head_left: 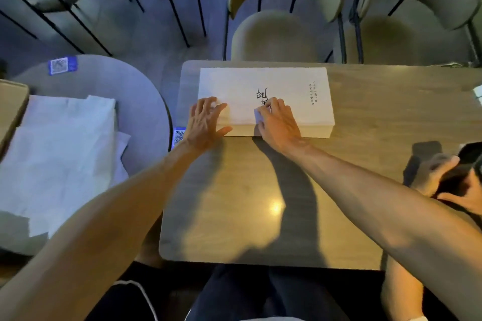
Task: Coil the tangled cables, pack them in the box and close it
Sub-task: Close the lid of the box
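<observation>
Wooden worktop (260,190), chairs (281,34) beyond far edge. White box (287,86), lid down, lies along far edge near far-left corner. Left hand (206,122) flat on lid, fingers straight, spread. Right hand (279,125) fingers curled, pinching small white tab (259,116) at lid's near edge.

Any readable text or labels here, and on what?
Nothing readable.
box lid, centre: black brush calligraphy, partly under right hand; illegible.
Box lid, right: small vertical columns; too small.
blue sticker, round table: QR code, blurred.
second sticker, wooden table edge: QR code only.
</observation>
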